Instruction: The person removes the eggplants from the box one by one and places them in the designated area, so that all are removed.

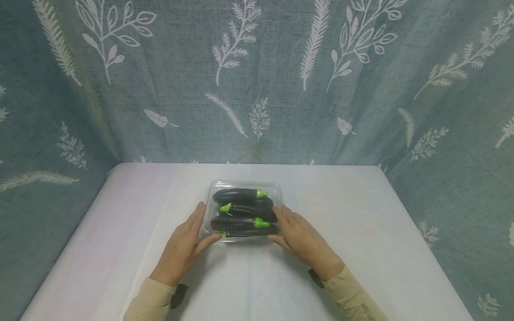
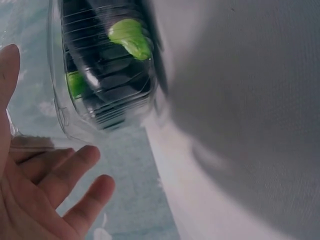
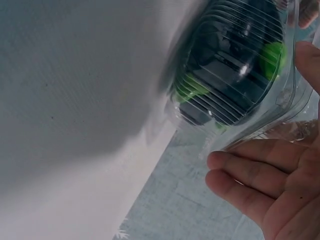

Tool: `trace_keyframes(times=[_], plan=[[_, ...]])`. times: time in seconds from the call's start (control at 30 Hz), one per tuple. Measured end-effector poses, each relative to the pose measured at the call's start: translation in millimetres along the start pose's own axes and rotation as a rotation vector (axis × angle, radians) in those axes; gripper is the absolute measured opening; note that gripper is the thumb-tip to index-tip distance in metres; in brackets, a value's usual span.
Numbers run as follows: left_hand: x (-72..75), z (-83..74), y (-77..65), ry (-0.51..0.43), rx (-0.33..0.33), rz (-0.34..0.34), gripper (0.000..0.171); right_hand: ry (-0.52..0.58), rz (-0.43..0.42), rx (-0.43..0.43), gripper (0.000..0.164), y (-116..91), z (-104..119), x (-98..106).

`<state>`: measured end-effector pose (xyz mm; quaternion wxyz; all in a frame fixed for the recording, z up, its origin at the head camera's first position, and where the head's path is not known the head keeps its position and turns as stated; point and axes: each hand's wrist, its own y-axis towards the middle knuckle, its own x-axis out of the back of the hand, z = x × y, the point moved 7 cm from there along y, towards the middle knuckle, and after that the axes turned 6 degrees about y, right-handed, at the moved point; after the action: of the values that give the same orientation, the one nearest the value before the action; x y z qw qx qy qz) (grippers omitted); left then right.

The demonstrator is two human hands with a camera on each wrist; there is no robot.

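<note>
Two tan sleeves sit at bottom of frame, w/ dark pieces at the wrists. L hand is lower ctr-left, R hand lower ctr-right; both have thumb & fingers spread, fairly straight, thumbs at the near corners, fingers along the sides of a ribbed clear-plastic produce box. Can't tell how hard they press. Box is just below ctr of frame, btwn the hands: rightward of L palm, leftward of R palm, long axis seemingly L–R, i.e. palm to palm. Neither hand's clearly nearer; both touch it. Inside, at least 4 dark eggplants w/ bright green caps, also lying approx L–R, packed close. White tabletop underneath, then teal leaf-print curtain across top of frame & down both sides.
</note>
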<state>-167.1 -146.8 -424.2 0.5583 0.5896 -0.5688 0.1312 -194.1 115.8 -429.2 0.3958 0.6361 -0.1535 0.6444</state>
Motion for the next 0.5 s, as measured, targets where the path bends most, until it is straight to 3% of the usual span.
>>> trace_keyframes(times=[0.5], plan=[[-2.4, 5.6, -0.1, -0.002, -0.038, -0.009, 0.091, -0.134, -0.152, 0.138, 0.078, 1.9, 8.0, 0.9]])
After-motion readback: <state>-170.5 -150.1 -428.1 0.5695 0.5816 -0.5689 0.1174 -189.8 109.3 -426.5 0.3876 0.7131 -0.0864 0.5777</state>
